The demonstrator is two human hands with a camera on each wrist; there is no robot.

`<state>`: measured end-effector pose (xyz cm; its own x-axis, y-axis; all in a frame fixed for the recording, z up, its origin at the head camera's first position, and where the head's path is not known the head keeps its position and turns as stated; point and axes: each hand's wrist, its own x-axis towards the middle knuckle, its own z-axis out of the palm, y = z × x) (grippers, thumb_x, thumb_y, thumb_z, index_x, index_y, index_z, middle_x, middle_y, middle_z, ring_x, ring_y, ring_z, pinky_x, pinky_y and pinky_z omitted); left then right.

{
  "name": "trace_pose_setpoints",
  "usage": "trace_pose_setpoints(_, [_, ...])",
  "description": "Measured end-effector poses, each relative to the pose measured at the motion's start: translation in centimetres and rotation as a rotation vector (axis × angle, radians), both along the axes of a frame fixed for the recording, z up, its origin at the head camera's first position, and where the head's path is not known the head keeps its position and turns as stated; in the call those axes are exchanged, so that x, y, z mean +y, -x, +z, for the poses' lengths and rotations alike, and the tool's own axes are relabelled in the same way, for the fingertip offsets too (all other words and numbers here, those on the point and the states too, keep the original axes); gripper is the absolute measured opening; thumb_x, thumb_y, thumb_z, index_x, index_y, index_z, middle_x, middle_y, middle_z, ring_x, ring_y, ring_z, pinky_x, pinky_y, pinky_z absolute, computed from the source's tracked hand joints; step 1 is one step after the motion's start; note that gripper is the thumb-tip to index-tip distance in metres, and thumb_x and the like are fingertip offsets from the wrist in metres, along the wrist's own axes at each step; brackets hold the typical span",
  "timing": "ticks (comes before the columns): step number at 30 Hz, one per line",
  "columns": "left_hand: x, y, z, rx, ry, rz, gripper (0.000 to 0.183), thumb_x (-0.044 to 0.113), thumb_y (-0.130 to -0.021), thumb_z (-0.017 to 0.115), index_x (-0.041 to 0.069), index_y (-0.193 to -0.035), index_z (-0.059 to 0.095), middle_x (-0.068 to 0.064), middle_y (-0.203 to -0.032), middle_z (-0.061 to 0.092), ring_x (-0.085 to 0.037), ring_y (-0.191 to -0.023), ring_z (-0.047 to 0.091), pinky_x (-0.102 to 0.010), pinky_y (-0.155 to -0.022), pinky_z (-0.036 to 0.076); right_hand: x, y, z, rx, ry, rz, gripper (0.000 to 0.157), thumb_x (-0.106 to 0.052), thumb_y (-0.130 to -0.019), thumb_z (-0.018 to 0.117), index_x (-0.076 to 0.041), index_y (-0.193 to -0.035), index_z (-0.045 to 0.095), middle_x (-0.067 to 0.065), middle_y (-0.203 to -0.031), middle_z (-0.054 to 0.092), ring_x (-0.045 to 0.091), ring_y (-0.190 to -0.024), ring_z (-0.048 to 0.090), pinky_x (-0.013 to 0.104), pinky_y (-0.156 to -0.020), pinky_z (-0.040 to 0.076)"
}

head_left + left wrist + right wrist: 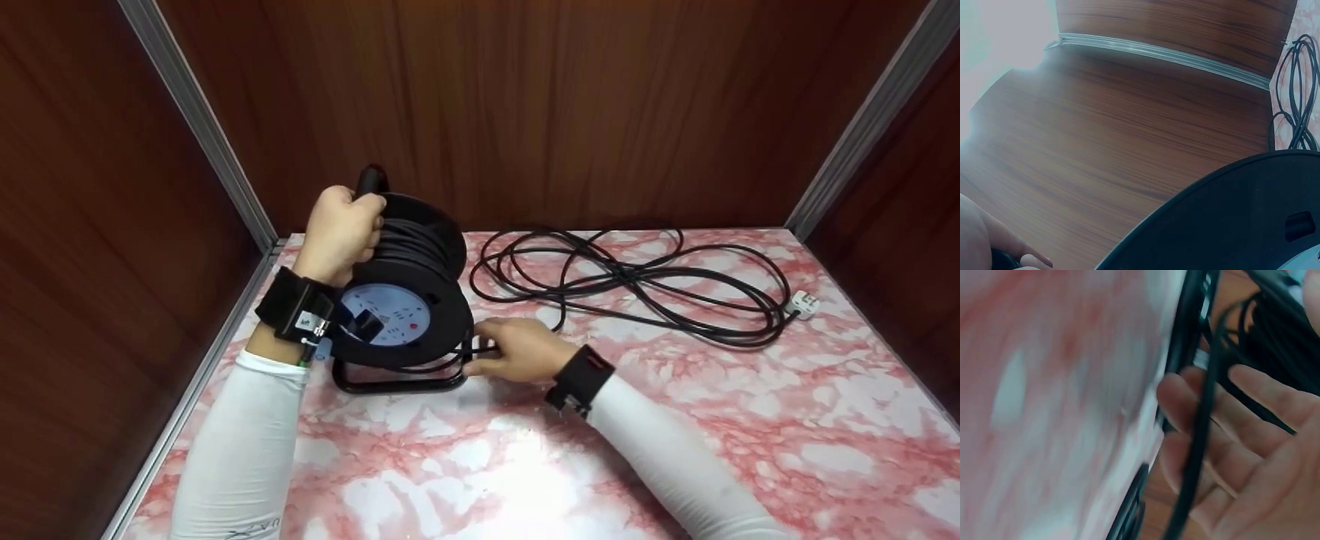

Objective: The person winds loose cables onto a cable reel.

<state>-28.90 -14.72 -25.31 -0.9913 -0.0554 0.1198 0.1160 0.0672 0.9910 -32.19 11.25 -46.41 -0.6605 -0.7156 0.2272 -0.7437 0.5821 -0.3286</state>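
A black cable reel [451, 311] with a pale blue socket face [411, 304] stands on its tubular foot [405, 387], left of centre on the table. My left hand [339, 232] grips the black handle [370, 180] at its top. In the left wrist view the reel's flange [1219, 219] fills the lower right, and only part of the left hand [974, 236] shows. My right hand [529, 349] is beside the reel's lower right edge, thumb and fingers apart. Black cable [1201, 427] runs across the palm side of its loosely bent fingers [1241, 422] in the right wrist view.
Loose loops of black cable [622, 276] spread over the table's back right, ending at a white plug [804, 303]. Brown wood-look panels [570, 112] with metal corner strips [202, 112] enclose the red and white marbled tabletop [750, 420].
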Motion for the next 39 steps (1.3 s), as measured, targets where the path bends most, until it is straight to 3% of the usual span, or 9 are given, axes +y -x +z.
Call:
trace_pose_setpoints(7, [0.1, 0.0, 0.0, 0.012, -0.010, -0.007, 0.012, 0.006, -0.096, 0.050, 0.002, -0.085, 0.046, 0.002, -0.058, 0.047, -0.004, -0.039, 0.037, -0.018, -0.033, 0.026, -1.4, 0.4, -0.4, 0.141, 0.078, 0.006, 0.020, -0.045, -0.100, 0.065, -0.026, -0.100, 0.071, -0.011, -0.090, 0.067, 0.009, -0.081, 0.066, 0.038, -0.070, 0.053])
trace_pose_setpoints(11, [-0.2, -0.1, 0.0, 0.022, 0.010, -0.013, 0.016, 0.010, -0.098, 0.054, 0.002, -0.085, 0.047, 0.002, -0.059, 0.048, -0.003, -0.040, 0.038, -0.017, -0.033, 0.027, -1.6, 0.5, -0.5, 0.178, 0.078, -0.021, 0.026, -0.049, -0.099, 0.064, -0.026, -0.091, 0.073, -0.015, -0.081, 0.067, 0.007, -0.075, 0.066, 0.037, -0.063, 0.052])
trace_pose_setpoints(18, [-1.5, -0.5, 0.5, 0.016, 0.078, -0.096, 0.040, 0.033, -0.101, 0.064, -0.006, -0.099, 0.056, -0.008, -0.072, 0.059, -0.005, -0.041, 0.040, -0.018, -0.036, 0.030, -1.9, 0.4, -0.8, 0.097, 0.072, -0.034, 0.040, -0.058, -0.099, 0.059, -0.029, -0.072, 0.065, -0.017, -0.062, 0.055, 0.005, -0.058, 0.055, 0.032, -0.054, 0.044])
trace_pose_setpoints(21, [-2.4, -1.8, 1.1, 0.070, 0.280, -0.002, 0.062, 0.051, -0.099, 0.062, -0.004, -0.127, 0.052, -0.011, -0.090, 0.066, -0.010, -0.049, 0.052, -0.023, -0.042, 0.040, -1.7, 0.3, -0.9, 0.075, 0.066, -0.032, 0.039, -0.056, -0.099, 0.060, -0.028, -0.073, 0.066, -0.017, -0.063, 0.055, 0.005, -0.058, 0.055, 0.031, -0.055, 0.045])
trace_pose_setpoints(23, [-3.1, -3.1, 0.9, 0.154, 0.442, 0.164, 0.070, 0.059, -0.097, 0.060, 0.002, -0.136, 0.051, -0.011, -0.101, 0.069, -0.016, -0.067, 0.063, -0.030, -0.057, 0.049, -1.3, 0.3, -0.9, 0.061, 0.067, -0.023, 0.033, -0.051, -0.100, 0.063, -0.028, -0.076, 0.069, -0.018, -0.067, 0.059, 0.004, -0.062, 0.057, 0.030, -0.058, 0.047])
trace_pose_setpoints(26, [-4.6, -5.3, -1.3, 0.224, 0.622, 0.421, 0.058, 0.061, -0.098, 0.053, 0.010, -0.125, 0.061, -0.009, -0.104, 0.068, -0.027, -0.088, 0.065, -0.045, -0.078, 0.049, -0.9, 0.4, -1.1, 0.038, 0.074, -0.001, 0.024, -0.042, -0.099, 0.067, -0.026, -0.083, 0.074, -0.018, -0.074, 0.064, 0.003, -0.068, 0.061, 0.030, -0.064, 0.051])
trace_pose_setpoints(28, [-5.8, -6.6, -3.8, 0.204, 0.740, 0.499, 0.047, 0.056, -0.100, 0.049, 0.011, -0.107, 0.063, -0.011, -0.093, 0.067, -0.033, -0.087, 0.064, -0.050, -0.074, 0.046, -0.5, 0.4, -1.1, 0.022, 0.083, 0.020, 0.017, -0.037, -0.099, 0.069, -0.025, -0.088, 0.076, -0.018, -0.081, 0.068, 0.003, -0.074, 0.064, 0.030, -0.070, 0.053])
trace_pose_setpoints(34, [-8.5, -9.5, -11.0, 0.031, 1.037, 0.363, 0.043, 0.053, -0.101, 0.049, 0.014, -0.089, 0.063, -0.007, -0.077, 0.065, -0.029, -0.065, 0.061, -0.041, -0.052, 0.040, 0.2, 0.3, -1.2, -0.006, 0.101, 0.021, 0.012, -0.034, -0.098, 0.071, -0.024, -0.091, 0.076, -0.017, -0.084, 0.069, 0.003, -0.079, 0.066, 0.031, -0.074, 0.054])
trace_pose_setpoints(39, [-9.0, -9.1, -15.2, -0.102, 1.027, 0.242, 0.056, 0.061, -0.102, 0.043, 0.011, -0.085, 0.063, -0.007, -0.074, 0.061, -0.025, -0.064, 0.058, -0.039, -0.051, 0.039, -0.2, 0.1, -1.3, -0.008, 0.095, 0.035, 0.013, -0.034, -0.098, 0.071, -0.024, -0.092, 0.076, -0.016, -0.085, 0.069, 0.004, -0.081, 0.066, 0.032, -0.077, 0.054])
